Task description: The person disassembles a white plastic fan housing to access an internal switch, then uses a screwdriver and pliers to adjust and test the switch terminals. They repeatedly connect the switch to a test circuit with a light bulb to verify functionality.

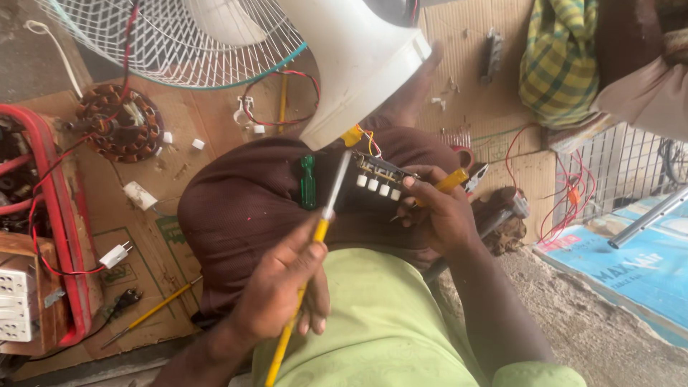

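Note:
My left hand (283, 287) grips a long yellow-handled screwdriver (315, 236); its metal shaft points up toward the base of a white fan housing (358, 57). My right hand (437, 211) holds a small switch board with several white push buttons (380, 179), wired to the housing by coloured wires, and a second yellow-handled tool (451, 180) lies under its fingers. A green-handled tester (308, 183) rests on my brown-trousered knee (244, 208). The housing stands on my lap.
A white wire fan guard (179, 39) and a copper-wound motor stator (118, 122) lie on cardboard at the upper left. A red frame (61, 215), a socket board (14, 301), a plug (115, 254) and another screwdriver (154, 309) are left. Pliers (476, 175), red wires and a blue carton (638, 265) are right.

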A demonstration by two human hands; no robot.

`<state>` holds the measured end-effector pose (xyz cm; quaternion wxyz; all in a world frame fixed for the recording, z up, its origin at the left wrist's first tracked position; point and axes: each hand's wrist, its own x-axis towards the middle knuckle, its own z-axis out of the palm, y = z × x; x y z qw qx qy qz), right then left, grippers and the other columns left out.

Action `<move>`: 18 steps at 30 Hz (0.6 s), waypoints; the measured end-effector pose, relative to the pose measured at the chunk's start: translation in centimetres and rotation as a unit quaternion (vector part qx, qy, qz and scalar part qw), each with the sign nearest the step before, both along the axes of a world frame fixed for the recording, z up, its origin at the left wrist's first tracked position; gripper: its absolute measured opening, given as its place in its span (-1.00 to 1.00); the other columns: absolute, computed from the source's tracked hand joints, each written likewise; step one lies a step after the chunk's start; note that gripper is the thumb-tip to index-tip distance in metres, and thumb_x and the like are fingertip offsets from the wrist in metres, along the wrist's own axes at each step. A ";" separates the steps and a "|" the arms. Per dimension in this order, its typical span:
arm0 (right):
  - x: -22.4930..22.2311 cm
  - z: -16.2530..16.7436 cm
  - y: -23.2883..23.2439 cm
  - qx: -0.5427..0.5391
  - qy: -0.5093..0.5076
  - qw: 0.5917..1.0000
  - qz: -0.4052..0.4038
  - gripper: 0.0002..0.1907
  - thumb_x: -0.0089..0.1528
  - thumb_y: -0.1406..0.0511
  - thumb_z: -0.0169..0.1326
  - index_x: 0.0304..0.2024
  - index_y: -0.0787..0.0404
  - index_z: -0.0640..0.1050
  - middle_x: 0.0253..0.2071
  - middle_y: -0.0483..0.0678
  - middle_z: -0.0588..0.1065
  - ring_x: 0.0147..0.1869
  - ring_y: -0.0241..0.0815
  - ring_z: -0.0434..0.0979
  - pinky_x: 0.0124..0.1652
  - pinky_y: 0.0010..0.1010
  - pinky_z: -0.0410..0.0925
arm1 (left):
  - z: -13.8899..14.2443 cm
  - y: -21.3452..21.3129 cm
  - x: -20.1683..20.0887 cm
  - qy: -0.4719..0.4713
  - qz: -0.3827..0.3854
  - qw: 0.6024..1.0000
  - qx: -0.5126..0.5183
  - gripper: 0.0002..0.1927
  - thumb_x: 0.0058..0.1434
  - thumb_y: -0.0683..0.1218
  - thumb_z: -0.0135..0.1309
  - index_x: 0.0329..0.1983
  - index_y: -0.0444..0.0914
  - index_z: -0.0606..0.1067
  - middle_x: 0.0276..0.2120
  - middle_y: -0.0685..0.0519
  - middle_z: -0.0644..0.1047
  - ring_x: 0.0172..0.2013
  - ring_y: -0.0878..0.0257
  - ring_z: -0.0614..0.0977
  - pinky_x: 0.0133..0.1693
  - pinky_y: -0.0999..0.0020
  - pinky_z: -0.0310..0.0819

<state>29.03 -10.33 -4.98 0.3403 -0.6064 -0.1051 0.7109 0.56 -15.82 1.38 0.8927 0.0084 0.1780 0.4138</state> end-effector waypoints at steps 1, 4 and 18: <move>0.0 0.0 0.0 0.001 -0.004 1.000 0.002 -0.67 0.24 0.32 0.15 0.03 0.30 0.45 -0.34 -0.06 0.47 -0.41 -0.21 0.51 -0.44 -0.38 0.38 | -0.2 0.3 0.0 0.058 -0.037 0.997 -0.022 -0.48 0.61 -0.13 -0.14 0.58 -0.21 0.10 -0.39 -0.14 0.64 -0.44 0.16 0.71 -0.46 0.37 0.63; -0.1 0.2 0.0 -0.005 -0.009 1.000 -0.001 -0.67 0.22 0.31 0.15 0.02 0.28 0.45 -0.33 -0.08 0.50 -0.43 -0.22 0.52 -0.47 -0.40 0.37 | -0.3 0.8 0.3 0.190 -0.103 0.973 -0.077 -0.48 0.40 -0.10 -0.12 0.43 -0.17 0.21 -0.34 -0.11 0.64 -0.39 0.14 0.71 -0.43 0.24 0.67; -0.3 1.1 0.5 -0.009 -0.052 0.999 0.000 -0.68 0.22 0.32 0.15 0.01 0.27 0.50 -0.45 -0.13 0.47 -0.54 -0.34 0.45 -0.58 -0.52 0.30 | -4.2 3.5 4.7 0.279 0.034 0.959 -0.032 -0.59 0.26 -0.13 0.13 0.18 -0.32 0.57 -0.61 0.07 0.51 -0.63 0.39 0.53 -0.57 0.54 0.39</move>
